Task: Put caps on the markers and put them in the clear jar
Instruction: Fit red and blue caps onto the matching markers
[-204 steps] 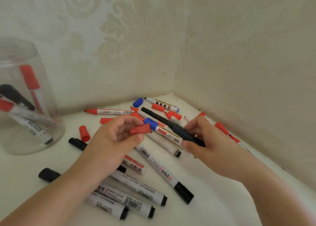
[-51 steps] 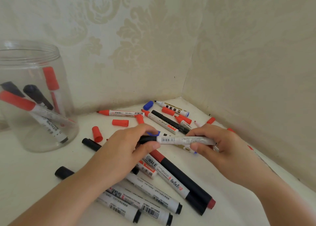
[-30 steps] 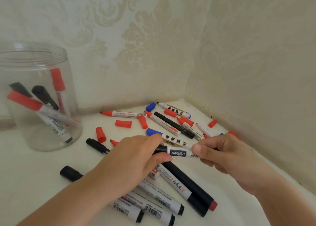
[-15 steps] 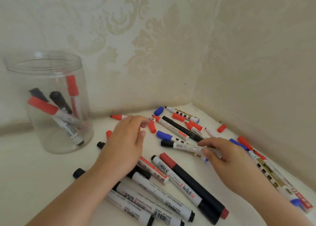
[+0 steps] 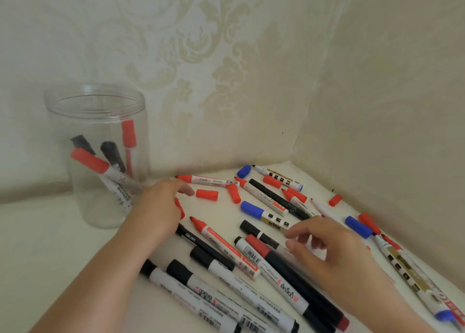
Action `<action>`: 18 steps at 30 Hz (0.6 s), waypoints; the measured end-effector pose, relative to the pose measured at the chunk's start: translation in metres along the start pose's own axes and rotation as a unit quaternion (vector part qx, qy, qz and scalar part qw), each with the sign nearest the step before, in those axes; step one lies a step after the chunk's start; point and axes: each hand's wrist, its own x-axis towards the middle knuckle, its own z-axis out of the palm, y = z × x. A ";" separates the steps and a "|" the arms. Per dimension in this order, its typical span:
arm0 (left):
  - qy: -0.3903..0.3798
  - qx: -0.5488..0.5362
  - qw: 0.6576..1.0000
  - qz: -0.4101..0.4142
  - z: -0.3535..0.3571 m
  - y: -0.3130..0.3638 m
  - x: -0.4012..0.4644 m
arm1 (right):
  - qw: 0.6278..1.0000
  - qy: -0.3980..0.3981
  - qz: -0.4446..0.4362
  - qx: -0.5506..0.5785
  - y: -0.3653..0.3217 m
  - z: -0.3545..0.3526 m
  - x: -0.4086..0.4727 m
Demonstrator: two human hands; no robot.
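While caps lie loose among markers, left hand [image 5: 161, 206] reaches, fingers relaxed, toward red cap [image 5: 206, 194] | right hand [image 5: 324, 247] hovers, fingers spread, holding nothing, over black marker [image 5: 261, 234] | jar [image 5: 97, 156] upright at left, four markers inside

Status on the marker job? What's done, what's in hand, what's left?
Done: about four capped markers stand in the clear jar. In hand: nothing; the left hand reaches toward a loose red cap, the right hand hovers over the pile. Left: many markers on the table, some uncapped, such as the red-tipped marker.
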 end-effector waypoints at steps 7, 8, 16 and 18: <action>-0.064 0.092 0.993 0.039 0.001 0.001 -0.004 | 0.981 -0.033 -0.137 -0.137 -0.024 0.037 0.002; -0.069 0.095 0.992 0.046 0.004 0.001 -0.003 | 0.974 -0.033 -0.150 -0.165 -0.024 0.042 0.003; -0.050 0.102 0.990 0.082 0.013 0.001 -0.002 | 0.956 0.020 -0.119 -0.266 -0.028 0.046 0.002; -0.042 0.099 0.991 0.085 0.015 0.001 -0.003 | 0.954 0.033 -0.103 -0.281 -0.029 0.048 0.002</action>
